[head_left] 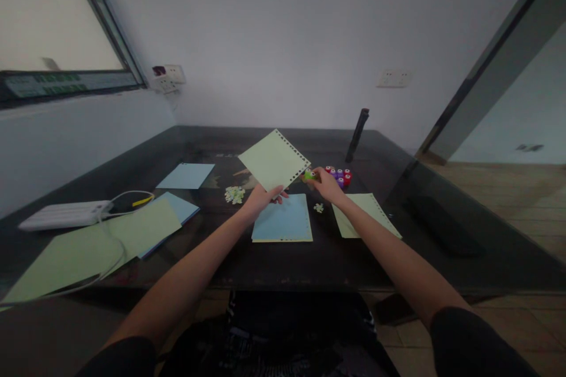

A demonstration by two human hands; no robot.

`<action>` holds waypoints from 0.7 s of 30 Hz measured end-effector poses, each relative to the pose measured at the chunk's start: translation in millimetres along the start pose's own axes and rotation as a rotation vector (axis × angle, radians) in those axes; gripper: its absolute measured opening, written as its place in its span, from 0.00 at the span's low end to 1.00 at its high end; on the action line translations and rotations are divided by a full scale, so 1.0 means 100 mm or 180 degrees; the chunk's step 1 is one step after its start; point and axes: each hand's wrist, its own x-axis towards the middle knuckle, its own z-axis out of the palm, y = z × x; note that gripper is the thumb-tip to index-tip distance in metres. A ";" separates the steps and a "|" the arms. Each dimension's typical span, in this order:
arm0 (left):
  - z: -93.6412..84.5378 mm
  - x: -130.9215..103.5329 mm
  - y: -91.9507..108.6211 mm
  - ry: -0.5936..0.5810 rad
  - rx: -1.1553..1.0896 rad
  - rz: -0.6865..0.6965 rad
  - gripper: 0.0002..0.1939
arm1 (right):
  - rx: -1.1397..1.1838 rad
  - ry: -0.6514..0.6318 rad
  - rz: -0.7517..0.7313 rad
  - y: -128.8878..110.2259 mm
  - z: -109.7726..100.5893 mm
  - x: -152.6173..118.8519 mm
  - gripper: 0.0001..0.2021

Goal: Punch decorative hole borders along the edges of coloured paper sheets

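Note:
My left hand [264, 195] grips a pale green sheet of paper [270, 159] by its lower corner, raised above the table and tilted. Rows of small punched holes line its two right-hand edges. At the sheet's right corner, my right hand [328, 184] has its fingers closed around a small green craft punch [308, 175]. Just beyond that hand stand several purple and red craft punches [339, 177] in a cluster. Below the hands lies a stack of paper with a blue sheet [283, 221] on top. Right of it rests another pale sheet with a punched edge [366, 216].
Small paper cut-outs [234, 194] form a pile on the left, with a smaller pile [318, 208] near the middle. A white power strip [66, 215], its cable and loose sheets [110, 241] occupy the left side. A black upright object [357, 135] stands at the back.

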 end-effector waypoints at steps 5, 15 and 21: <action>0.25 -0.06 0.11 -0.0280 -0.0041 0.0130 0.16 | 0.1809 -0.0488 0.0287 -0.18 -0.24 -0.48 0.18; 0.58 0.00 0.08 0.0031 0.0319 0.0585 0.14 | 0.2921 -0.0284 0.0681 -0.28 -0.22 -0.75 0.19; 0.52 -0.04 0.09 0.0095 0.0492 0.0684 0.12 | 0.3010 -0.0195 0.0696 -0.31 -0.23 -0.77 0.19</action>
